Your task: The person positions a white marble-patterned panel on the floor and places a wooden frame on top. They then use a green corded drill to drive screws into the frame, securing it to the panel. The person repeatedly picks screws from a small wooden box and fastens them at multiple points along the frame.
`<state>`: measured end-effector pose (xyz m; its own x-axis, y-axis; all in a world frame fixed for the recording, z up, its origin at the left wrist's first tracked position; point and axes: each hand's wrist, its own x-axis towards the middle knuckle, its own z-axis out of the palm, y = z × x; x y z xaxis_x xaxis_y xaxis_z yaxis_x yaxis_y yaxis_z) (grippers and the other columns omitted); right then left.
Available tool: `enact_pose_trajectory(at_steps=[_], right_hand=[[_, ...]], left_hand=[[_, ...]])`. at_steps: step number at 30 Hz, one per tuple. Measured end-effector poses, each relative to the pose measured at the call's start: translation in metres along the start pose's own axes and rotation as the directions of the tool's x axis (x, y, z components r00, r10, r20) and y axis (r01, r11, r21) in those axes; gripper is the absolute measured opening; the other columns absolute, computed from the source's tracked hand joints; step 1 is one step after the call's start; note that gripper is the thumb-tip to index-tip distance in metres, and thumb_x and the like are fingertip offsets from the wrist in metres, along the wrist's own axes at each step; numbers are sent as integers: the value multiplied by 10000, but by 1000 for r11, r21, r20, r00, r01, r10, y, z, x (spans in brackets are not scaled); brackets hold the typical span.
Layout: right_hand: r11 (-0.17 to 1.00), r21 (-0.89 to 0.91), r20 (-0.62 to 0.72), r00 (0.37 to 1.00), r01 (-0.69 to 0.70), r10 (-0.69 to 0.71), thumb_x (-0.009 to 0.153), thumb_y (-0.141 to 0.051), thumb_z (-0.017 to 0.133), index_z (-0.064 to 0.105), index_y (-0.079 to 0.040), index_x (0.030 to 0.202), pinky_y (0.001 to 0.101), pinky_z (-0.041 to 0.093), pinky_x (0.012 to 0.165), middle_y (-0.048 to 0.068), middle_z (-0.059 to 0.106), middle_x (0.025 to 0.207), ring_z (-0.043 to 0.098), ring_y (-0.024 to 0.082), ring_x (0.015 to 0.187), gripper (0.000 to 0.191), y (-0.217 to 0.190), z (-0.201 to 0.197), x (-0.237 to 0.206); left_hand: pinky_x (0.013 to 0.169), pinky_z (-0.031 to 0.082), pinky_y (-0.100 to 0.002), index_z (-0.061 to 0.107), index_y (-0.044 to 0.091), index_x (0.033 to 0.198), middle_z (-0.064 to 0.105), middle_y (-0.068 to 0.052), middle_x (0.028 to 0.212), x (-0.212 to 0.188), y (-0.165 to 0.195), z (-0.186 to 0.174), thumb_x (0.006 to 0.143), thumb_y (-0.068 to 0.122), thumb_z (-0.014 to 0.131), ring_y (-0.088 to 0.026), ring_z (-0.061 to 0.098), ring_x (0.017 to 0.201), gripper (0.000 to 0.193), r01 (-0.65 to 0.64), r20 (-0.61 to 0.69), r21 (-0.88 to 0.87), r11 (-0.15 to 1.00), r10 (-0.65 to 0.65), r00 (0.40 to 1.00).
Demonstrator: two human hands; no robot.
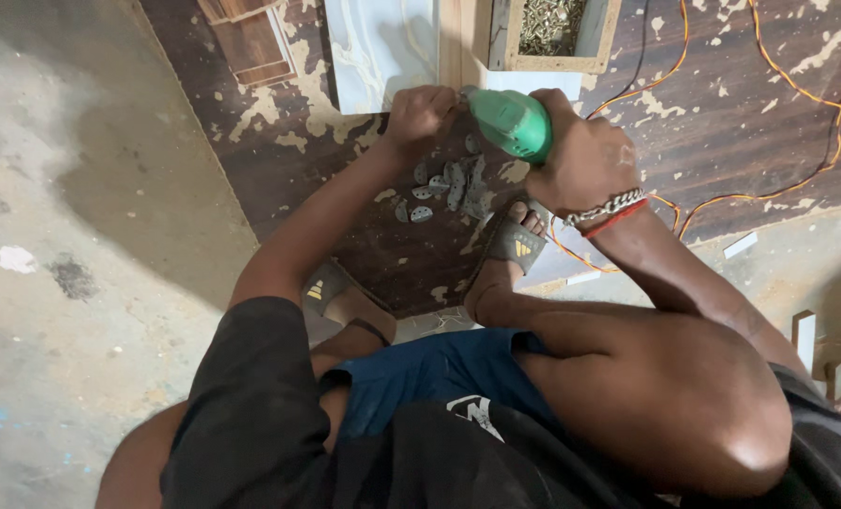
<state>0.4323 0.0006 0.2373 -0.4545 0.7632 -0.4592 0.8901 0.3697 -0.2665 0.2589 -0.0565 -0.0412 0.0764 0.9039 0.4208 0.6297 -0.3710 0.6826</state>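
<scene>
Your right hand [582, 160] grips the green drill [510, 121], its axis pointing toward frame left at your left hand [418, 115], closed just beside the tip at upper centre.

Looking down, I see my right hand [580, 165] wrapped in a closed grip around a green power drill [512, 121], its nose pointing left toward a pale wooden strip [450, 42]. My left hand [418, 115] is bunched at the drill's tip, fingers pinched against the strip's lower end. Just below both hands a cluster of small grey metal plates [450, 184] lies on the dark, paint-flecked board [722, 123]. A marbled white panel [378, 47] sits left of the strip, and a wooden box of screws [552, 33] right of it. An orange cable [769, 179] loops across the board. My sandalled right foot [514, 240] rests on the board's edge.
</scene>
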Motion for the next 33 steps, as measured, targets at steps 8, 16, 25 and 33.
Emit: enact_pose_trajectory(at_steps=[8, 16, 25, 33], right_hand=[[882, -464, -142, 975, 88, -172, 706, -246, 799, 575, -231, 1359, 527, 580, 767, 146, 746, 898, 740, 351, 845, 691, -5, -1, 17], [912, -410, 83, 996, 22, 13, 759, -358, 752, 593, -134, 1297, 498, 537, 677, 175, 720, 780, 712, 365, 736, 605, -8, 2, 23], [924, -377, 13, 998, 63, -62, 779, -470, 796, 607, -155, 1315, 496, 553, 642, 169, 720, 793, 720, 367, 719, 650, -15, -6, 25], [927, -284, -193, 933, 244, -304, 800, -173, 740, 662, -236, 1375, 431, 561, 612, 82, 777, 983, 721, 298, 699, 584, 12, 7, -12]], left_hand=[[645, 563, -454, 645, 73, 911, 697, -131, 812, 10, 3, -12, 864, 63, 726, -344, 695, 744, 94, -10, -3, -93, 996, 9, 1000], [609, 531, -484, 642, 54, 910, 678, -147, 795, 2, -2, -7, 841, 130, 741, -370, 675, 715, 143, 30, 64, -67, 997, -26, 998], [625, 540, -465, 652, 86, 870, 698, -115, 795, 9, 5, 0, 855, 184, 766, -340, 686, 724, 151, 90, 13, -29, 996, -90, 996], [532, 542, -413, 683, 72, 973, 715, -106, 783, 7, -2, 13, 967, 52, 663, -274, 687, 606, 30, 216, 211, -31, 976, -205, 956]])
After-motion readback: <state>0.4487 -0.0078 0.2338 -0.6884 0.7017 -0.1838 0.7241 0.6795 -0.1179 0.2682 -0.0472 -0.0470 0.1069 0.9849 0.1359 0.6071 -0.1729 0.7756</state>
